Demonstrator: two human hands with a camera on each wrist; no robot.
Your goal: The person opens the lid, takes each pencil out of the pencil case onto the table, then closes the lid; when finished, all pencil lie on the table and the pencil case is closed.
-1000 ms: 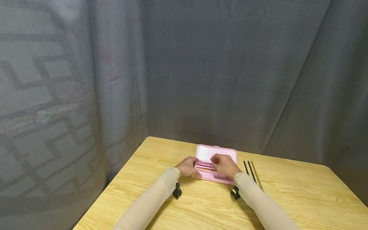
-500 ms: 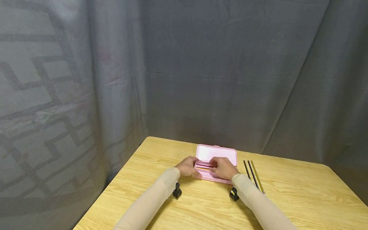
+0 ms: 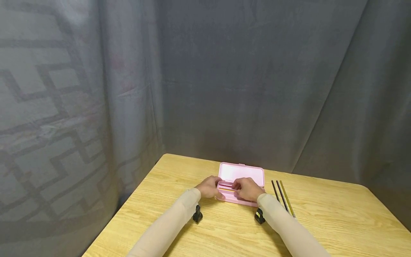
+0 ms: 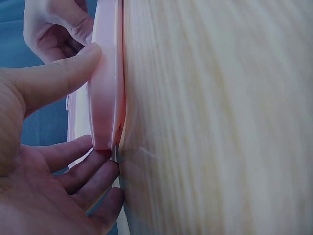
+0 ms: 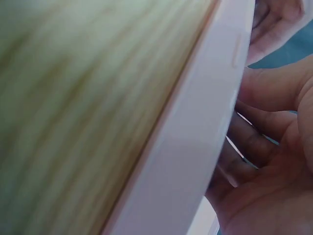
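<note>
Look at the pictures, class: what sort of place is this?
Probably a staged recording booth, not a classroom: grey curtains close in a wooden table bearing only a pink pencil case and loose pencils.

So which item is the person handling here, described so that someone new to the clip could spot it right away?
On the wooden table in front of the grey curtain, look between the two hands, left hand and right hand. There lies an open pink pencil case, lid up, with pencils inside. It is the only pink, boxy thing; its neighbours are three loose pencils lying bare to its right.
</note>
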